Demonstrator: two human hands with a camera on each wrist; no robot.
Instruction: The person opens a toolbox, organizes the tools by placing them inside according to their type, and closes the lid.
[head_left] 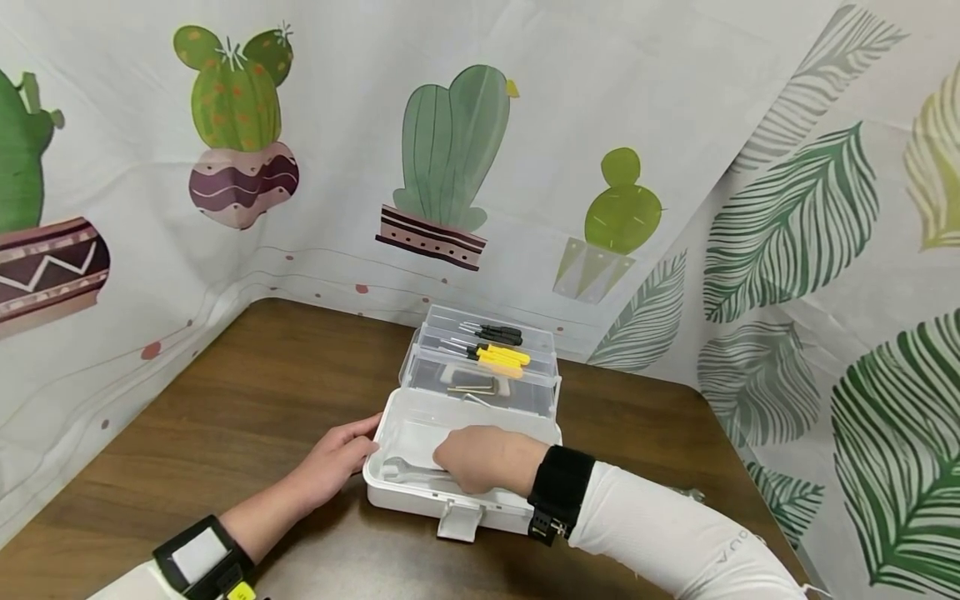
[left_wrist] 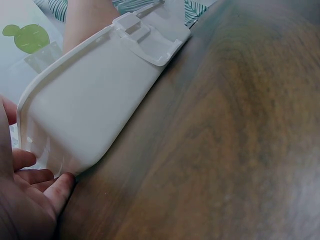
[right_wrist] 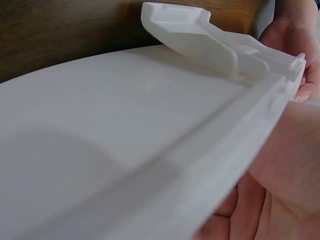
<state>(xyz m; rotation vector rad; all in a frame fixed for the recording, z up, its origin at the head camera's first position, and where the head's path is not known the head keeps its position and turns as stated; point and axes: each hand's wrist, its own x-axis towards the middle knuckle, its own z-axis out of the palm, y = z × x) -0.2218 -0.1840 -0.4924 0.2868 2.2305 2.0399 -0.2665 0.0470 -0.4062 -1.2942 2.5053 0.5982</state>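
Right hand (head_left: 487,458) inside white toolbox (head_left: 408,500); left hand (head_left: 333,462) touching side.

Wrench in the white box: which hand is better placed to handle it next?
Probably the right hand: it reaches inside the white box, close to the wrench, though any grip is hidden. The left hand is outside, touching the box's left end.
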